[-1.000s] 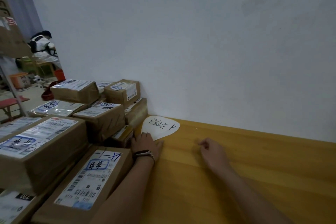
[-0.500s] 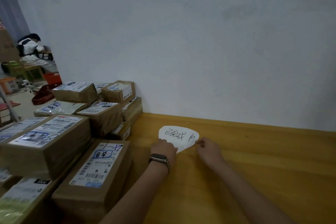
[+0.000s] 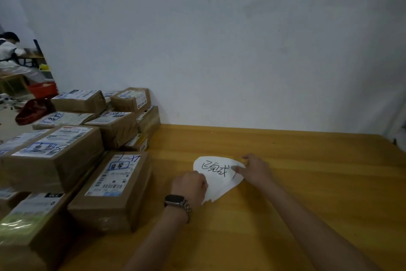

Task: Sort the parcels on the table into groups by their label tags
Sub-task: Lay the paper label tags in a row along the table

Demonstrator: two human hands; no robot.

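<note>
The near left part of the white paper [image 3: 219, 185] is covered by the left hand [image 3: 190, 185]. Its right edge is covered by the right hand [image 3: 256, 170], so the last written mark is hidden. The left fingertips are tucked under, so it cannot be told if the paper is pinched. The small print on the near label [image 3: 109, 179] is too tiny to be read. The corner parcel [image 3: 22, 226] is cut off by the picture's edges. A low box [image 3: 137, 144] is mostly hidden under others. A far person [image 3: 8, 55] is cut off too.
</note>
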